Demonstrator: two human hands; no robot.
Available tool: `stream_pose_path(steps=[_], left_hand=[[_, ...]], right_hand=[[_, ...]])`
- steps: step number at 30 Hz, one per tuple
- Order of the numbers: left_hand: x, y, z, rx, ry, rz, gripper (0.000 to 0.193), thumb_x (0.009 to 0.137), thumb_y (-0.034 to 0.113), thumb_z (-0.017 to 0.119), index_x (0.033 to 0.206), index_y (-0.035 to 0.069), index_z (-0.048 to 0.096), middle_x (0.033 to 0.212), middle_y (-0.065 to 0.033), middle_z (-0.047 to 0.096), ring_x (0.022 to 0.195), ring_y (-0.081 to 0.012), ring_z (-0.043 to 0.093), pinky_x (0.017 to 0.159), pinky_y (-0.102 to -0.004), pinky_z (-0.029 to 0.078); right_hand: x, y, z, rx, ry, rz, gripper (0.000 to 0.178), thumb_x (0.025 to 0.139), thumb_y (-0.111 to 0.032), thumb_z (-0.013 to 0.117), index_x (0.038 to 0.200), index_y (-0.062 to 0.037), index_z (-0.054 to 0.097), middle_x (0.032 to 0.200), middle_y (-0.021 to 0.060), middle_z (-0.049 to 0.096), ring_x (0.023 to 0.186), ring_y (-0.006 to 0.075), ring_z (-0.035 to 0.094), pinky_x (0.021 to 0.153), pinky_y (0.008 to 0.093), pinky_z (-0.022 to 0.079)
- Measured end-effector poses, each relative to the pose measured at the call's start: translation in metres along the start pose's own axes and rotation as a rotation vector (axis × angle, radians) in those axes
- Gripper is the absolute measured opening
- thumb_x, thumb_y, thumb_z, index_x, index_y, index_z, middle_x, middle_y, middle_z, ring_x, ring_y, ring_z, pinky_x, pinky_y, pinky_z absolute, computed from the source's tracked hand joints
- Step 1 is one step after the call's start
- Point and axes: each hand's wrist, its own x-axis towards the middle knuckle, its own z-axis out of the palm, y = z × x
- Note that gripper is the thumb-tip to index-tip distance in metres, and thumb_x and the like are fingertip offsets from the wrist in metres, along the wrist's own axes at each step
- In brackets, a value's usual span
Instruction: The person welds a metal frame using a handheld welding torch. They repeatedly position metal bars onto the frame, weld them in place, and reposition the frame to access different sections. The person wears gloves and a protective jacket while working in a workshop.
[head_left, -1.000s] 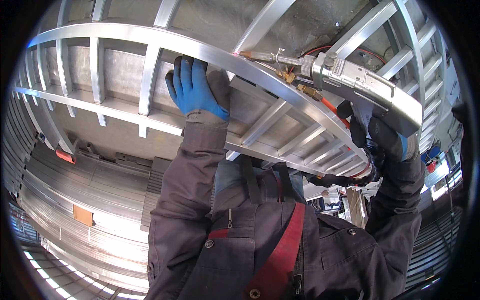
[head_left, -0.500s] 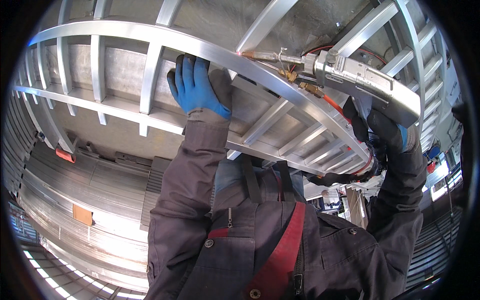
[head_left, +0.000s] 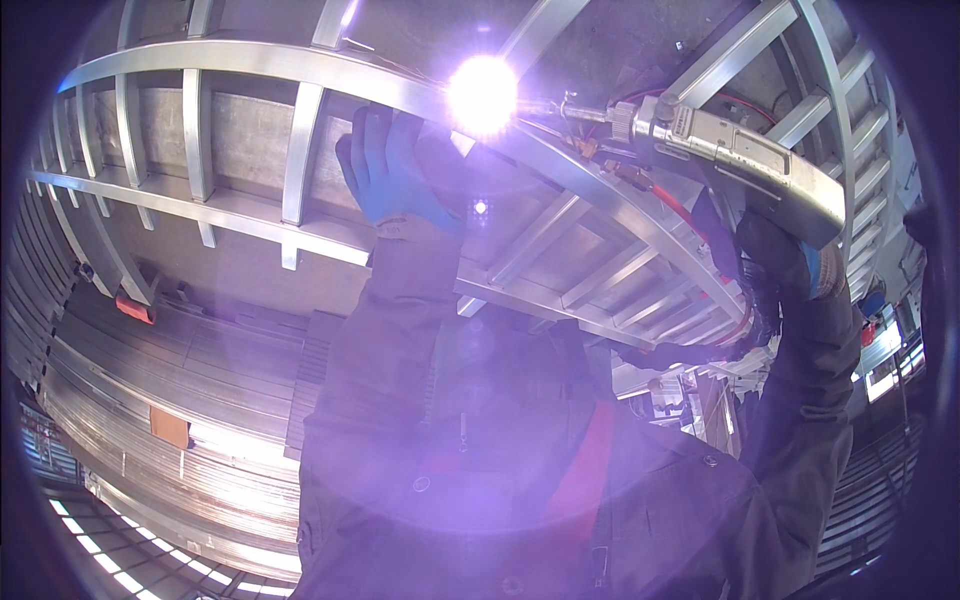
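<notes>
My right hand (head_left: 785,255), in a dark glove with a blue patch, is wrapped round a silver welding gun (head_left: 745,165). A red hose and brass fittings run along the gun. Its nozzle points left at the upper aluminium rail (head_left: 250,62), where a blinding welding arc (head_left: 482,95) burns and hides the joint. My left hand (head_left: 395,175), in a blue and grey glove, lies with outstretched fingers just below that rail, left of the arc. It holds nothing that I can see. Purple glare dims the hand and both sleeves.
Rungs (head_left: 302,150) join the upper rail to a lower rail (head_left: 230,225), ladder-like. More aluminium framing (head_left: 845,110) stands at the right. Long metal profiles (head_left: 130,370) are stacked at the lower left, with a brown piece (head_left: 169,427) on them. An orange-red object (head_left: 135,308) sits beside the stack.
A bright arc has lit at the gun's nozzle, casting purple glare over the view. The gun and both hands are nearly where they were.
</notes>
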Motion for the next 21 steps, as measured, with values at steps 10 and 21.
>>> stream_pose_path(steps=[10,21], left_hand=[[0.003,0.009,-0.007,-0.026,-0.005,-0.043,0.058,0.083,0.042,0.071,0.128,0.005,0.066,0.133,-0.0217,0.061,0.132,-0.0417,0.053,0.114,-0.0602,0.034],[0.009,0.015,-0.019,-0.040,-0.150,-0.077,0.048,0.095,0.031,0.060,0.132,0.000,0.060,0.139,-0.0307,0.056,0.142,-0.0457,0.044,0.120,-0.0637,0.023]], right_hand=[[-0.013,0.002,0.003,0.014,0.059,0.003,0.048,0.098,-0.032,0.071,0.129,0.0034,0.062,0.097,0.0103,0.070,0.067,0.0111,0.061,0.059,0.0255,0.050],[-0.060,0.009,0.013,0.053,0.358,-0.101,0.068,0.095,-0.045,0.073,0.141,0.0028,0.056,0.106,0.0168,0.073,0.065,0.0122,0.066,0.054,0.0239,0.053]])
